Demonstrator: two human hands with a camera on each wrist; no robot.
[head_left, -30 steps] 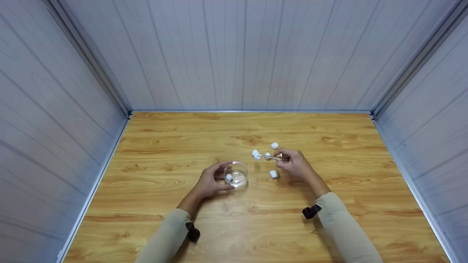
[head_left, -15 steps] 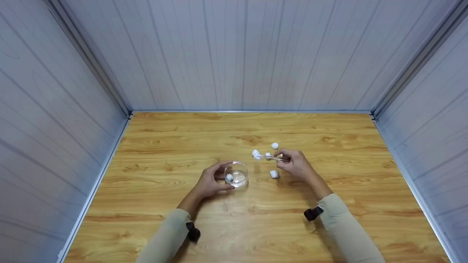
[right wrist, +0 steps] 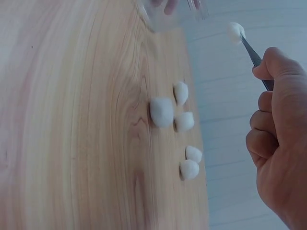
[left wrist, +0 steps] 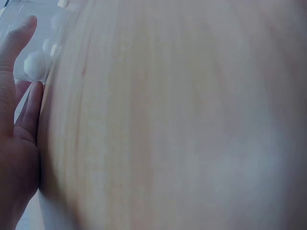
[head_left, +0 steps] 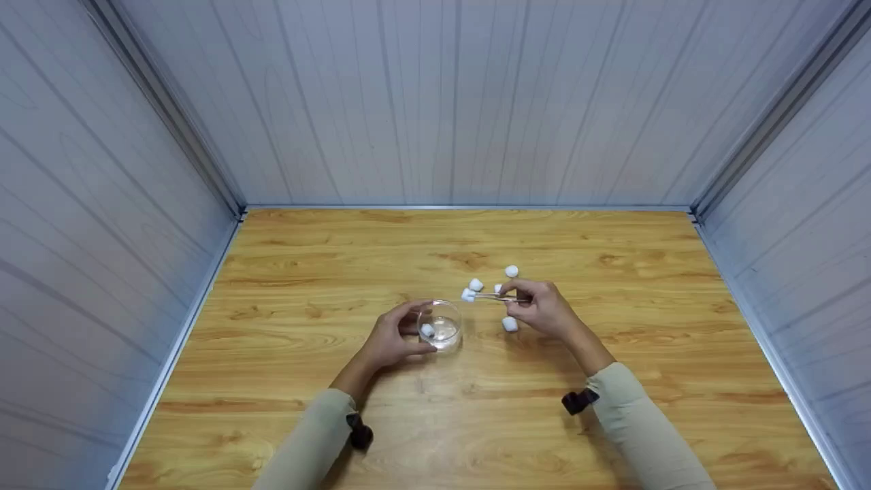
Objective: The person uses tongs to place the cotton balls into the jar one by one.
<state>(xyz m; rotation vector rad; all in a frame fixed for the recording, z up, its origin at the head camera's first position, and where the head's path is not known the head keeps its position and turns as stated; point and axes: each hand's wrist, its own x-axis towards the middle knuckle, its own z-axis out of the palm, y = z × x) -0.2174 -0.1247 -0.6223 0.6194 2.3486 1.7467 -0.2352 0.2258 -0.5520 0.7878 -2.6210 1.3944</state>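
Note:
A round clear glass dish (head_left: 450,318) stands on the table with my left hand (head_left: 388,340) curved around its left side, thumb in front and fingers behind. Inside it lies a white cotton ball (head_left: 426,331), also visible through the wall in the left wrist view. My right hand (head_left: 548,309) pinches metal tweezers (head_left: 488,296) between thumb and fingers. At the tweezer tips a cotton ball (right wrist: 235,32) is held above the table, right of and beyond the dish. Several loose cotton balls (right wrist: 161,112) rest below the right hand; the hand partly covers some in the head view.
The wood-grain table (head_left: 306,258) is bounded by a pale panel wall (head_left: 422,109) at the back and walls on both sides. One loose cotton ball (head_left: 510,324) sits nearest the front, another (head_left: 512,271) farthest back.
The tweezers with their cotton ball have moved slightly left and toward the dish, away from the loose cotton ball beside it. My left hand and the dish stay put.

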